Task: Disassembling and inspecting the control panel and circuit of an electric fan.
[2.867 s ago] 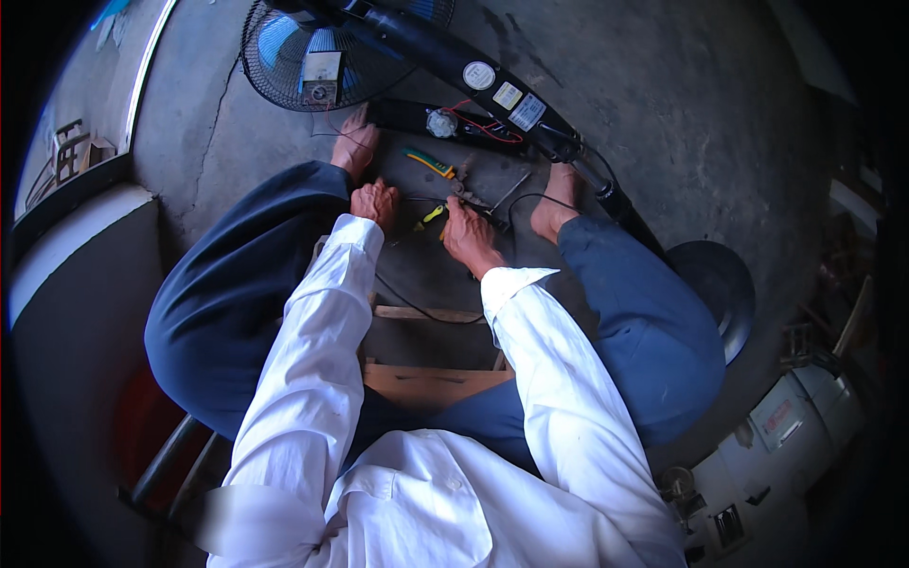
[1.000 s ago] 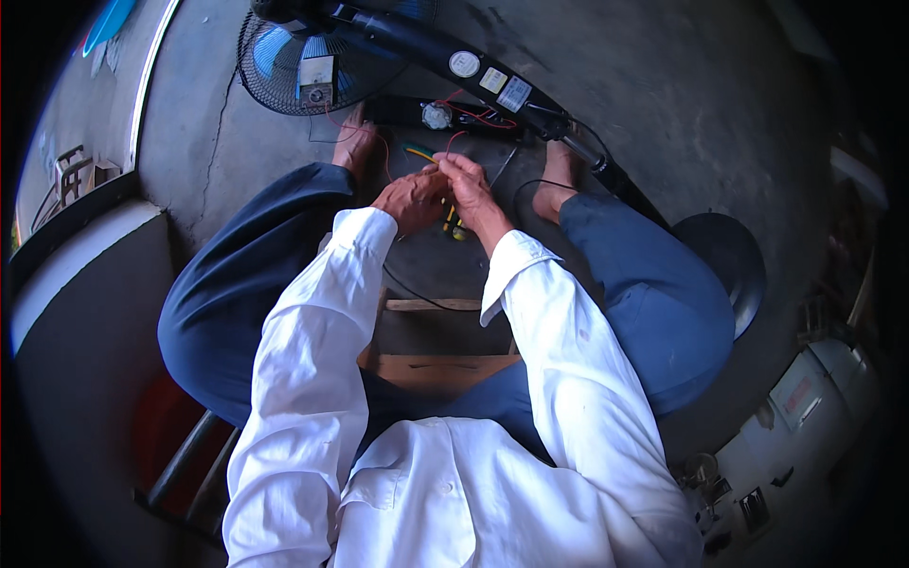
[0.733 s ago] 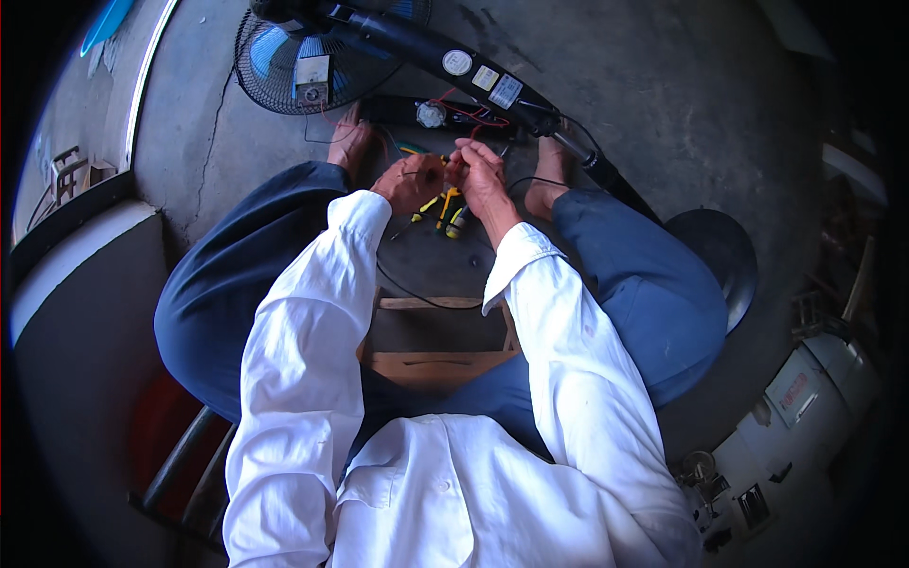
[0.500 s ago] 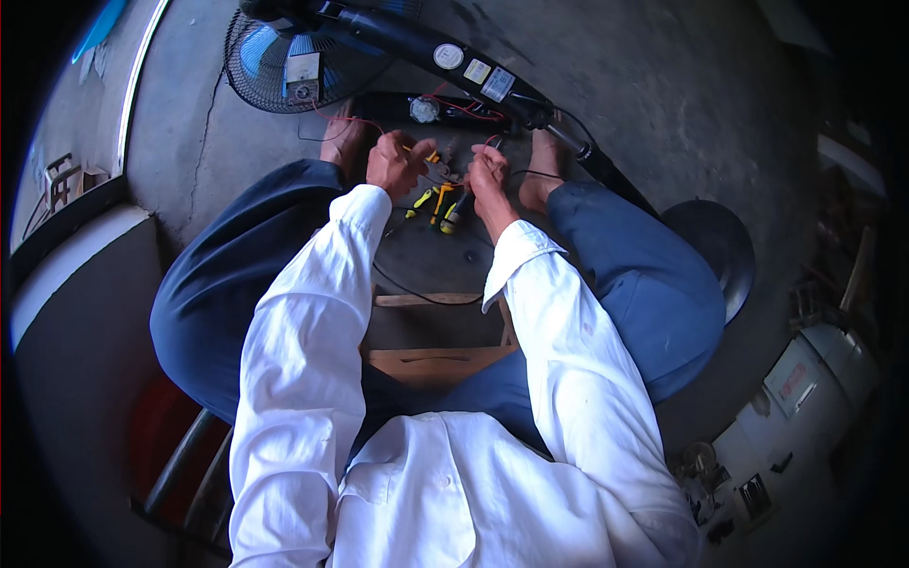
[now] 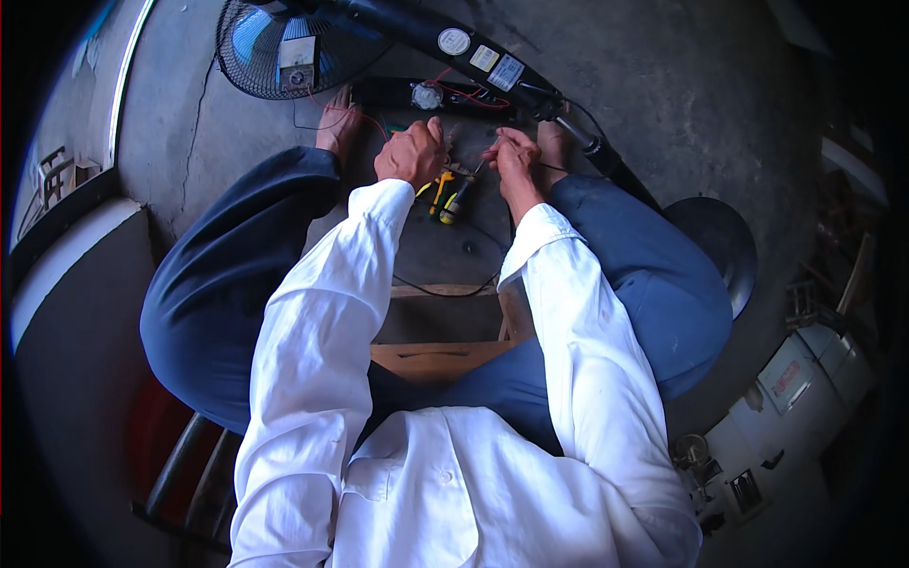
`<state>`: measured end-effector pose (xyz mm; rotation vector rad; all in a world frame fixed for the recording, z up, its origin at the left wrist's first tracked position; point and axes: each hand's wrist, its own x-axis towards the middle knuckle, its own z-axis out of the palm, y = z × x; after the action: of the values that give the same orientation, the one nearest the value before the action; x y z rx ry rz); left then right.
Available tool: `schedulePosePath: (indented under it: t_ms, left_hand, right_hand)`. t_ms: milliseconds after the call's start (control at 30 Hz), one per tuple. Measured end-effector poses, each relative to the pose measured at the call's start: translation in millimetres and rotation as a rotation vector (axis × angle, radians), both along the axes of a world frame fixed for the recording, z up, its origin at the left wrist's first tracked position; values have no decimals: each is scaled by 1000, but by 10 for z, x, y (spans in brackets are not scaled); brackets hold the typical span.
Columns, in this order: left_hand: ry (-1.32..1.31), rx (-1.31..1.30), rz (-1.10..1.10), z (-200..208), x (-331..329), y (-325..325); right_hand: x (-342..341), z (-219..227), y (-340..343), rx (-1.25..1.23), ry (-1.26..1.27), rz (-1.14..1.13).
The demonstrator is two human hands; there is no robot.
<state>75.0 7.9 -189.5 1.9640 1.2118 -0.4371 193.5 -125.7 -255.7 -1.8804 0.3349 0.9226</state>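
Closed knuckles-up, my left hand point(image 5: 412, 153) is beside a thin red wire point(image 5: 377, 121), with a bit of green showing at its far side. Its fingers hide what they hold. My right hand point(image 5: 516, 156) is pinched around the end of a black cable point(image 5: 551, 168), with a thin tip pointing toward the left hand. Between and below the hands, yellow-and-black hand tools point(image 5: 441, 192) lie on the floor beside a screwdriver-like tool with a yellow-green end point(image 5: 449, 214).
Beyond my hands lies a standing fan with a caged head point(image 5: 260, 57), a small box point(image 5: 297, 62) and a black pole point(image 5: 417, 33). An opened black housing point(image 5: 379, 94) exposes red wires. The round base point(image 5: 710, 248) is at right. A wooden stool point(image 5: 445, 356) is between my legs.
My left hand has shifted right and turned knuckles-up; the yellow piece at its fingers no longer shows there. My right hand has moved slightly right and away from me.
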Motion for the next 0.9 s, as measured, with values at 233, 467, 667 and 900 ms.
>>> schedulePosePath:
  t_ms: [233, 467, 667, 900]
  left_hand:
    - [-161, 214, 174, 76, -21, 103]
    - [-369, 890, -223, -441, -94, -308]
    - [-92, 227, -61, -309, 102, -216]
    - [-115, 92, 204, -94, -194, 117]
  right_hand:
    - [91, -192, -34, 39, 51, -249]
    - [373, -672, -245, -172, -261, 37]
    - [566, -823, -143, -240, -254, 46]
    - [311, -821, 260, -3, -114, -102]
